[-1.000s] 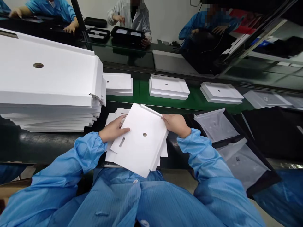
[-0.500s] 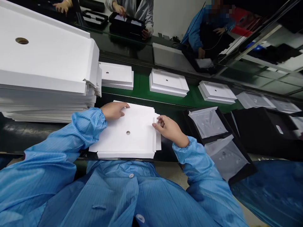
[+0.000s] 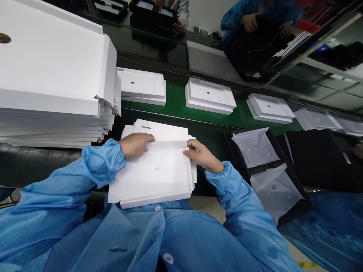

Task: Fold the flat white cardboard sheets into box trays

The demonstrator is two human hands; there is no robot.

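A creased white cardboard tray (image 3: 159,181) with a small round hole lies in front of me, its near edge against my blue coat. My left hand (image 3: 136,144) is closed on its upper left part, fingers curled by the raised far flap. At the far right corner my right hand (image 3: 202,154) pinches the cardboard between thumb and fingers. Beneath and beyond it, more white cardboard (image 3: 164,130) shows, with a narrow slot near its far edge.
A tall stack of white cardboard (image 3: 51,68) stands at the left. Along the green belt (image 3: 175,90) sit several white trays (image 3: 211,92). To the right are a black box (image 3: 246,174) with translucent bags and another black box (image 3: 314,158). Two people work across the line.
The top cardboard tray has shifted toward my body, uncovering the slotted cardboard behind it. Its far flap now stands up between my hands. Trays on the belt appear farther right.
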